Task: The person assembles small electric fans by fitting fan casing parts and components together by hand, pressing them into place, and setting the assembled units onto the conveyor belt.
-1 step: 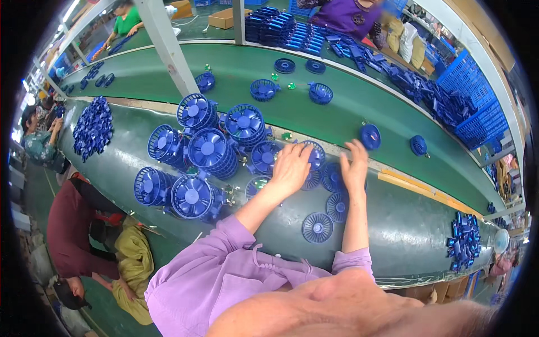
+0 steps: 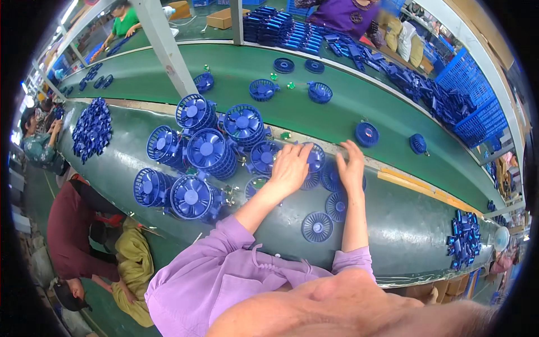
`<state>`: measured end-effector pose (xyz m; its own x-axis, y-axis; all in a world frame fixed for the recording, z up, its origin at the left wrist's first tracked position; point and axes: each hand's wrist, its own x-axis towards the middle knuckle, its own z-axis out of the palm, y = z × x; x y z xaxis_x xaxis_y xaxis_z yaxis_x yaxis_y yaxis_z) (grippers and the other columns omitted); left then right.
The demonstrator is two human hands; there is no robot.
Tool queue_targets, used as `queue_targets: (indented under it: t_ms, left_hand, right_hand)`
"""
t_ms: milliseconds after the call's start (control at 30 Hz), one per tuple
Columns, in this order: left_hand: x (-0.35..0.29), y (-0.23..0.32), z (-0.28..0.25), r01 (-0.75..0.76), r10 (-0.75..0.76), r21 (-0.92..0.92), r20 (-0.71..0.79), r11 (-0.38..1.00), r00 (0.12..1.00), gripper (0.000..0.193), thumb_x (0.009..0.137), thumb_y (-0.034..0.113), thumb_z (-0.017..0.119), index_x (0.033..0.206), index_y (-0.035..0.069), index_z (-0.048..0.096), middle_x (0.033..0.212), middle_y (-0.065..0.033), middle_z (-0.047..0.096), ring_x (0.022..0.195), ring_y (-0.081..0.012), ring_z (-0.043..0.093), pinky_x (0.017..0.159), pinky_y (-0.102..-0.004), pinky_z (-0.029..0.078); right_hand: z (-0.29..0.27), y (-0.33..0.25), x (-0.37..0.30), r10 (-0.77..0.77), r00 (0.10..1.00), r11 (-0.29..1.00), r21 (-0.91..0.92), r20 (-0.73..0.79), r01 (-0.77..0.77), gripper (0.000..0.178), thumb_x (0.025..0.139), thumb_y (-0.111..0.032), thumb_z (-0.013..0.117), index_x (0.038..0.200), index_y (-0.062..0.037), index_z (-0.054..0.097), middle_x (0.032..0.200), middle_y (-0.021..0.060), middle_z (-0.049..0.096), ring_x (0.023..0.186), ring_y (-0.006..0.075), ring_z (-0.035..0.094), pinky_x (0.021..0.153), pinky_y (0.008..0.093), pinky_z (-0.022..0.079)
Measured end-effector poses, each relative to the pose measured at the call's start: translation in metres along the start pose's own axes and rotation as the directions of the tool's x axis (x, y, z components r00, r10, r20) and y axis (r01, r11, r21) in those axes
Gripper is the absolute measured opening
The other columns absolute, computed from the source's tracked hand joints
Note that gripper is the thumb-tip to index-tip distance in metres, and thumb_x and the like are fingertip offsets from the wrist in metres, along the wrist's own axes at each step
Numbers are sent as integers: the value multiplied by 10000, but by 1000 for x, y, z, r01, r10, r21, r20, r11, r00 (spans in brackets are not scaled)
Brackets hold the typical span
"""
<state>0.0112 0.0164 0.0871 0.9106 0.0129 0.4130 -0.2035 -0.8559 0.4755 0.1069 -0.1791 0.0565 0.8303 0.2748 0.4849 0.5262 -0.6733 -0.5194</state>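
We see L hand (image 2: 289,168) at a blue fan (image 2: 318,159) on the bench (image 2: 404,230), its grip unclear to us; R hand (image 2: 352,171), fingers spread apart, nr. flat blue covers (image 2: 318,227); stacked fans (image 2: 208,149) L of both.

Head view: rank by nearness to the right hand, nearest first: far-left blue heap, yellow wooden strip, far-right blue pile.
1. Yellow wooden strip, just right of the right hand.
2. Far-right blue pile, farther right and lower in view.
3. Far-left blue heap, well leftward.
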Motion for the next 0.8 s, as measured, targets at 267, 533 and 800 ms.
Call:
queue_targets:
  t_ms: [267,533,800]
  left_hand:
    - [-2,-12,14,-30,29,-7,-131,1000,991,490,708,-45,541,1188,38,588,1073,-152,590,942,-349,564,797,-437,474]
    - [-4,-8,27,-106,108,17,-194,994,975,74,721,116,575,751,65,619,808,-72,557,843,-262,555,701,-396,452]
    - [1,-11,37,-62,62,18,-5,998,998,100,730,138,563,673,61,591,770,-114,566,789,-279,576,659,-421,465]
  right_hand:
    - [-9,-14,7,30,953,959,261,302,-113,299,835,-167,652,1102,-34,645,1173,184,624,1131,350,565,987,405,422]
    - [24,5,132,-264,944,961,139,197,239,297,870,-149,608,1142,-31,621,1137,174,636,1095,348,588,906,400,475]
    - [223,134,329,-244,969,885,-399,44,241,331,917,-430,492,989,-174,690,992,123,694,910,319,655,791,388,531]
